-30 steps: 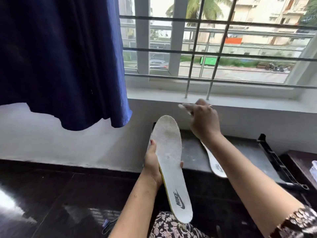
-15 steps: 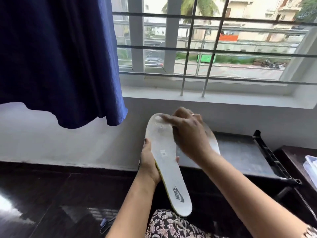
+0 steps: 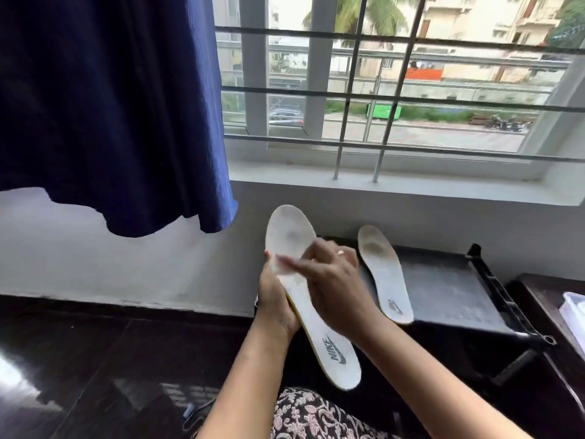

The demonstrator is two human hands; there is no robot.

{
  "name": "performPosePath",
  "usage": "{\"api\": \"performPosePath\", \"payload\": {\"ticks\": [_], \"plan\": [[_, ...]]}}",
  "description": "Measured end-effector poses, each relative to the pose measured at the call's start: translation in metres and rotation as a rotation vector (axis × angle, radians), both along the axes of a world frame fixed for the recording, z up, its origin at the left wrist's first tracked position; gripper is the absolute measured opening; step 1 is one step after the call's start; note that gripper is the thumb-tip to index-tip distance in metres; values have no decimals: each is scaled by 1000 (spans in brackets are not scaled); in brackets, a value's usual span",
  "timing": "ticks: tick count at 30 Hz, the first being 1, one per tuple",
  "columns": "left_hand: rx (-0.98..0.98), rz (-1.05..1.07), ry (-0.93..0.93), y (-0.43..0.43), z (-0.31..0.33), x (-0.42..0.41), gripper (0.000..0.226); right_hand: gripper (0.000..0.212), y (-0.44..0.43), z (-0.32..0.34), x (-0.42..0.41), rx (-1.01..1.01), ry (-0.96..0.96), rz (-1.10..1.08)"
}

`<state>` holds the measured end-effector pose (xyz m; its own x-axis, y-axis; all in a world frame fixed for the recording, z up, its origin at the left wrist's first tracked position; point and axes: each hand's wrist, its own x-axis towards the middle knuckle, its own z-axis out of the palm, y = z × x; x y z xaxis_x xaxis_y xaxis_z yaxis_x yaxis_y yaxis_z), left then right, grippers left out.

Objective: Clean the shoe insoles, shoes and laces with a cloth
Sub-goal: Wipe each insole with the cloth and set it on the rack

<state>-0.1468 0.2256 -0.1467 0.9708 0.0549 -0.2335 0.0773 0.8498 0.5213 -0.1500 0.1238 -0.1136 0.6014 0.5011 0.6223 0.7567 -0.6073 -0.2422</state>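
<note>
Insole 1 (image 3: 289, 234): held up in front of me, above my lap and clear of the floor (image 3: 95, 359). It is tilted, with the toe end up toward the wall and the printed heel end nearest me. The top surface faces me.

Left hand (image 3: 275, 302): grips insole 1 at mid-length, fingers curled round its left edge from behind.

Right hand (image 3: 335, 289): laid across the middle of insole 1, fingers reaching left over the surface. This part is motion-blurred. A pale smear under the fingertips may be a cloth. I cannot tell whether the fingers pinch it or lie flat.

Insole 2 (image 3: 384, 274): lies flat on the dark low table (image 3: 449, 293), right of my hands and apart from them. Its toe points toward the wall, and grey soiling shows at the forefoot.

Surroundings: a blue curtain (image 3: 110, 106) hangs upper left. A barred window (image 3: 408, 96) stands over a white sill (image 3: 411, 188). A clear plastic box (image 3: 574, 307) is at the right edge.
</note>
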Motion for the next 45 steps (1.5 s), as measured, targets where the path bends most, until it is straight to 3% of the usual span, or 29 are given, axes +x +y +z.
{"api": "performPosePath", "payload": {"ticks": [3,5,7,10,11,13,16,19,22,24,26,28,30,33,38,42,45], "plan": [[44,1,62,5,-9,-6,78,24,-25,-32,22,-343,0,-197],[84,27,93,12,-22,-10,77,24,-42,-20,39,-397,11,-426],[66,37,118,12,-29,-9,79,37,-38,-3,38,-314,39,-454],[1,38,42,4,-20,-5,76,47,-2,8,-2,45,88,-121],[-11,43,16,1,-15,-4,73,45,5,-3,-13,7,103,-22],[4,65,66,-2,-9,-6,72,43,2,-18,-17,-252,189,28],[69,110,156,6,-19,-9,72,37,-33,-15,15,-543,204,-285],[70,118,210,12,-27,-8,72,47,-37,3,26,-330,171,-360],[10,79,128,5,-14,-5,74,54,-10,2,1,-5,121,-85],[-16,64,139,-2,-7,-4,77,54,-5,-19,-10,-242,15,-66],[3,113,206,-1,-11,-2,77,49,-19,-26,-4,-502,100,-157],[27,155,235,3,-19,-5,69,42,-39,-21,13,-587,232,-277],[12,205,239,6,-22,-7,59,46,-46,-10,20,-487,242,-323],[-46,182,247,4,-14,-4,58,46,-30,-4,11,-235,334,-172],[-52,127,132,-3,-2,-2,69,44,-3,-4,-4,7,197,-30],[-46,127,50,-1,1,-2,61,45,1,4,0,134,138,-94],[-63,86,78,-1,5,-5,59,54,1,10,-2,356,132,-115]]}}
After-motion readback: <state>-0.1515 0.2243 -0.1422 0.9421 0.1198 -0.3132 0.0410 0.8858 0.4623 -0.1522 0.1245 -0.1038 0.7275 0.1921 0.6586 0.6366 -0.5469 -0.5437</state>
